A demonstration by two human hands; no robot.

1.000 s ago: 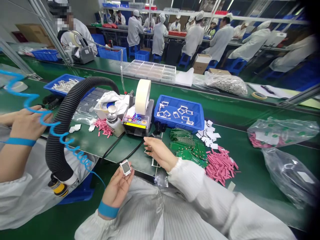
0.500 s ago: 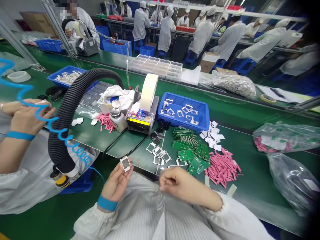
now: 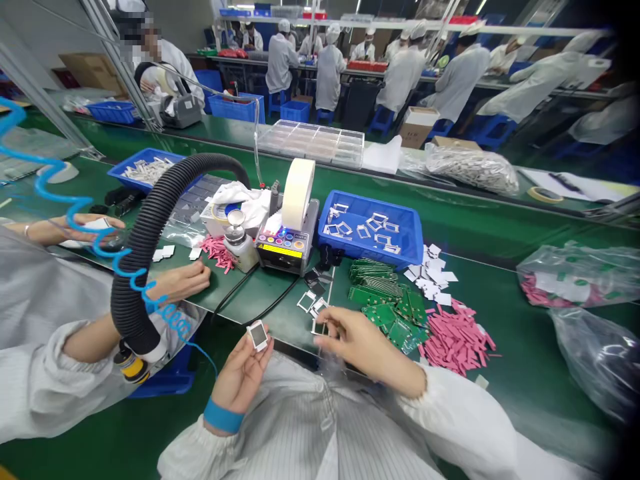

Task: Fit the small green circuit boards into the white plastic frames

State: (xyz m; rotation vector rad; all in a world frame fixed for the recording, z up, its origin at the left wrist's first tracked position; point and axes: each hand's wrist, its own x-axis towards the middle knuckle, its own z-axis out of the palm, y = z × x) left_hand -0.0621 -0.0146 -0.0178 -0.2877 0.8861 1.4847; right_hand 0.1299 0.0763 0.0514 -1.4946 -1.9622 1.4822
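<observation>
Right hand moved to white frames, grip unclear, framed square pinched at tip of left hand

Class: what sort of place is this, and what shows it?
Probably an electronics assembly workshop: green circuit boards, a tape dispenser, and several white-coated people working beyond.

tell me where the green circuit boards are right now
In the head view, the green circuit boards lie right of centre, in front of the blue tray, left of the large pink strip pile and beyond the right hand.
</observation>
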